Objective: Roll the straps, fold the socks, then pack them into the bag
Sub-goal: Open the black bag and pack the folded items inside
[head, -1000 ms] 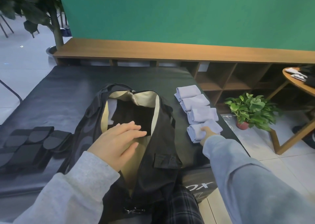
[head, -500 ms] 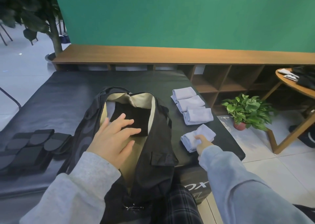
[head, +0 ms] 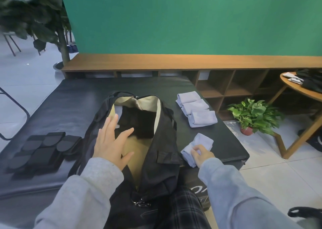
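Pulling one folded sock off its row toward the bag.
My right hand is gripping it near the bench edge, three socks left behind; my left hand, fingers spread, is holding the bag's mouth open.

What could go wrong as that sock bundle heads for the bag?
The right hand pinches only one end of the folded sock, so the fold may fall open when lifted. The left hand lies flat across the bag opening without a grip on its rim, and partly covers the gap, so the sock could snag or land outside. The lift could also brush the three folded socks.
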`<act>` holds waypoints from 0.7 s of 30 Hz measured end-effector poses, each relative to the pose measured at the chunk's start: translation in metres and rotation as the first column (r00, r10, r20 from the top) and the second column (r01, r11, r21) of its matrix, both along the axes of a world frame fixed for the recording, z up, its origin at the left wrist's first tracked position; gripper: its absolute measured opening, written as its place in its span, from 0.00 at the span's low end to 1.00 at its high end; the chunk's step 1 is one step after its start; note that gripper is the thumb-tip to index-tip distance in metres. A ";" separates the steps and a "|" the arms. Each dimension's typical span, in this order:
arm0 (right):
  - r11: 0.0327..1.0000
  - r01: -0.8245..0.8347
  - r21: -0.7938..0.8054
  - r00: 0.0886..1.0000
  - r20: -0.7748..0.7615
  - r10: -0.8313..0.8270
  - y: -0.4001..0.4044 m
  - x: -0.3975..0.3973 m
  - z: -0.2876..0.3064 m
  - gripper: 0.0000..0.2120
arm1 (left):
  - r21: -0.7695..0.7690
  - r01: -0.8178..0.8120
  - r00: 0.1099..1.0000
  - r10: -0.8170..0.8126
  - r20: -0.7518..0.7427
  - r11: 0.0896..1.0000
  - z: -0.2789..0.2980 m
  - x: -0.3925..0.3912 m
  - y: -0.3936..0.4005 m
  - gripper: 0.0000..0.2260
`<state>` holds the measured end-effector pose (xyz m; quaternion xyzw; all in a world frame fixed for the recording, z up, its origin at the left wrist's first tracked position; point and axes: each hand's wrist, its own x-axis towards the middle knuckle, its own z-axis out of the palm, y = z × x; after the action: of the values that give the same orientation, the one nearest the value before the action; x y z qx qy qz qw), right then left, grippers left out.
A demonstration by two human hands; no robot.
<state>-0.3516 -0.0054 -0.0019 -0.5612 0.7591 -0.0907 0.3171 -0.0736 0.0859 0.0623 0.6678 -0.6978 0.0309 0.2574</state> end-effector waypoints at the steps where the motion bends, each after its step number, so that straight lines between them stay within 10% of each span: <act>1: 1.000 0.007 -0.010 1.000 0.006 -0.007 0.002 0.001 -0.002 0.14 | -0.023 -0.009 1.000 0.008 -0.012 1.000 -0.003 0.002 0.000 0.31; 21: 0.978 0.197 -0.072 0.922 0.353 -0.160 0.031 0.014 0.001 0.11 | 0.136 -0.513 0.775 0.525 -0.351 0.848 0.006 -0.011 0.003 0.31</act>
<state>-0.3375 0.0256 -0.0012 -0.4808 0.7340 -0.2564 0.4054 -0.0845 0.0890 0.0688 0.8314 -0.4246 -0.0390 0.3564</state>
